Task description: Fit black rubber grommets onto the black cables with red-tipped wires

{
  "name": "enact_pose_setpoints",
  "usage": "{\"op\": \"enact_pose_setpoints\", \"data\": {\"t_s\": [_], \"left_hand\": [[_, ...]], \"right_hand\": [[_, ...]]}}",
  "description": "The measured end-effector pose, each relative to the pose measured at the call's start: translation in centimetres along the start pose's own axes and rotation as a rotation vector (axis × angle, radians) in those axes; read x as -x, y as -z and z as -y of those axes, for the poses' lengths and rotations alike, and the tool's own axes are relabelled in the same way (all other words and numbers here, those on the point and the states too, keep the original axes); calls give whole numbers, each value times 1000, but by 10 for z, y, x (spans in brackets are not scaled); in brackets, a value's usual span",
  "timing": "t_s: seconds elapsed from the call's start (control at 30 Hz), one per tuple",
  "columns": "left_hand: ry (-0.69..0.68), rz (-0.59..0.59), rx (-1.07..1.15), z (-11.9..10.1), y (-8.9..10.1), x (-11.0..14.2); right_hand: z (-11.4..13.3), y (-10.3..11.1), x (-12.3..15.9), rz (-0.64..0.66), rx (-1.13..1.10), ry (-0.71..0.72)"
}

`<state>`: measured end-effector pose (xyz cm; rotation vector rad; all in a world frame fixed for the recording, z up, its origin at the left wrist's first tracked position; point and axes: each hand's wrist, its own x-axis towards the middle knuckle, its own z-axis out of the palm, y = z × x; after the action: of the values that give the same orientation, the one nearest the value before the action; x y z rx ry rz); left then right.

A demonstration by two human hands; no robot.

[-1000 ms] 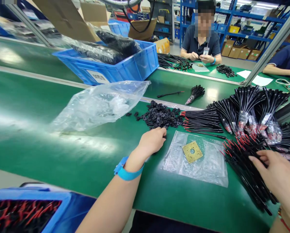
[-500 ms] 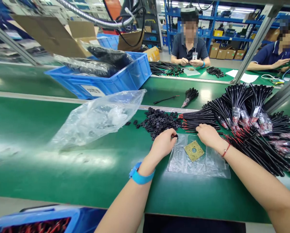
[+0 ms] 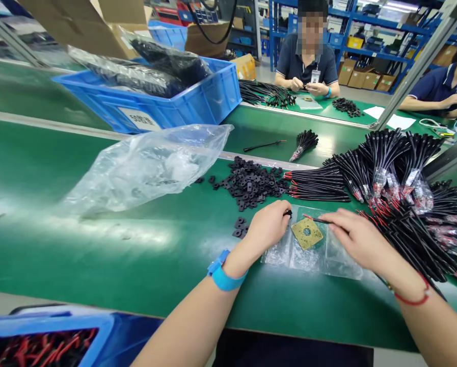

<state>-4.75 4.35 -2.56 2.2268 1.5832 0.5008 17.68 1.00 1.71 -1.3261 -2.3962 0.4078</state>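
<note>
My left hand (image 3: 269,224) pinches a small black plastic part (image 3: 288,212), mostly covered by the fingers. Between thumb and fingers of my right hand (image 3: 356,237) is a black cable (image 3: 323,220) whose red wire ends point left toward the left hand. Below the cable tip, a square yellowish plate (image 3: 306,234) with a round hole lies on a clear plastic bag (image 3: 277,252). A heap of small black plastic parts (image 3: 251,181) sits just beyond my left hand. Beyond my right hand lies a row of black cables (image 3: 320,184) with red ends facing left.
Bundled black cables (image 3: 381,158) pile up at the right. A large clear bag (image 3: 148,171) lies left of the heap, before a blue crate (image 3: 152,109) of wrapped goods. A blue bin (image 3: 109,331) stands at lower left. Across the bench, a co-worker (image 3: 306,66) handles small parts.
My right hand has drawn back from the cable row toward me and now holds one cable above the plate. My left hand keeps its pinch. The view has tilted down slightly.
</note>
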Motion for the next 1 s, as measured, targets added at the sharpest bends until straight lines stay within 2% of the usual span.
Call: {"op": "enact_pose_setpoints", "data": {"t_s": [0.07, 0.13, 0.27, 0.33, 0.43, 0.57, 0.67, 0.83, 1.0], "left_hand": [[-7, 29, 18, -5, -2, 1], [-4, 53, 98, -10, -2, 1], [37, 98, 439, -14, -6, 1], [77, 115, 644, -15, -9, -1], [157, 125, 899, -17, -13, -3], [227, 182, 1132, -21, -17, -2], [256, 254, 1264, -24, -16, 1], [288, 328, 1338, -28, -10, 2], [259, 322, 1232, -28, -8, 2]], "right_hand": [[-4, -17, 16, 53, 167, -66], [-9, -36, 25, 116, 328, -72], [-15, -54, 29, 176, 507, -5], [-18, -53, 27, 169, 469, -3], [-23, -46, 28, 79, 232, -55], [-26, -36, 35, -101, -127, -99], [-22, -32, 38, -112, -236, -89], [-19, -32, 37, -119, -244, -88], [-19, -32, 37, -98, -197, -70]]}}
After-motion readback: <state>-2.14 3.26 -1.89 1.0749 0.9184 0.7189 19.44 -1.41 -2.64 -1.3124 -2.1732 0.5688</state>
